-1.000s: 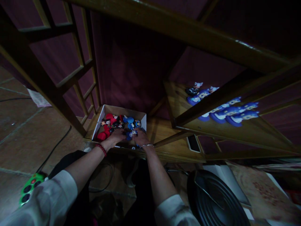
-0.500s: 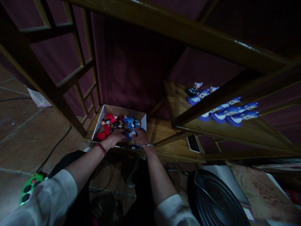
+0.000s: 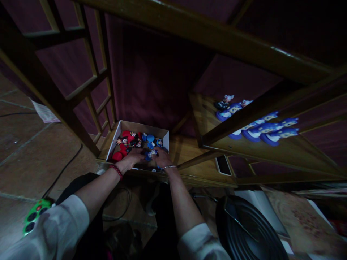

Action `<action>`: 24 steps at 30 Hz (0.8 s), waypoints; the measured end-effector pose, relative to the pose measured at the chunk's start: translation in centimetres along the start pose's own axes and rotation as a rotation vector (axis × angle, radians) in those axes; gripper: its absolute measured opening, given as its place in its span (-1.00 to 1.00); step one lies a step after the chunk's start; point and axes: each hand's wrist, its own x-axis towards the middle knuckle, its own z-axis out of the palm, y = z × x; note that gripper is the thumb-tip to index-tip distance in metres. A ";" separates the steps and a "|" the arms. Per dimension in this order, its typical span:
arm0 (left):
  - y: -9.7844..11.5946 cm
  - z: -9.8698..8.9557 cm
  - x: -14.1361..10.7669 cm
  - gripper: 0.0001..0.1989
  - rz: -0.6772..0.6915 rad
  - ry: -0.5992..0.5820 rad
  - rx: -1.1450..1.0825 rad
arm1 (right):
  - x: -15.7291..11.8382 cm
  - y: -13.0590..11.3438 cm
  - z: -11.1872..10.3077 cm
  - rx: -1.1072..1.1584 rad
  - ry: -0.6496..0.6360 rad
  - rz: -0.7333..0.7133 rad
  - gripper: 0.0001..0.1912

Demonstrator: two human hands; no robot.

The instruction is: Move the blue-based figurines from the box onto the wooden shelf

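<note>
A shallow white cardboard box (image 3: 143,127) holds several red-and-black figurines on its left side and several blue ones on its right. Near the front of the box is a small blue-and-white figurine (image 3: 151,154), between my two hands. My left hand (image 3: 135,156), below a red bead bracelet, has its fingers closed at the figurine's left side. On the other side my right hand (image 3: 162,159), with a silvery bangle at the wrist, has its thumb and fingers closed on the figurine. Fingertips are dim and partly hidden.
Several blue-and-white figurines (image 3: 264,130) stand on a raised wooden shelf (image 3: 208,108) at right. A white-edged phone-like object (image 3: 223,165) lies on the lower board. Wooden bars (image 3: 81,86) frame the left. A black round stool (image 3: 249,231) and a green device (image 3: 35,216) are below.
</note>
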 end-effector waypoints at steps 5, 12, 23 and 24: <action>0.0 -0.1 0.1 -0.83 0.012 0.016 0.043 | 0.0 -0.2 0.0 0.003 -0.003 0.001 -0.67; 0.0 -0.1 0.0 -0.83 0.033 0.018 0.067 | 0.1 0.0 0.1 0.034 0.005 -0.005 -0.69; 0.0 0.0 0.1 -0.88 0.044 0.023 0.124 | 0.6 0.4 0.5 0.082 0.010 -0.044 -0.71; 0.0 0.0 0.0 -0.87 0.043 0.029 0.144 | 0.6 0.4 0.5 0.078 0.012 -0.048 -0.71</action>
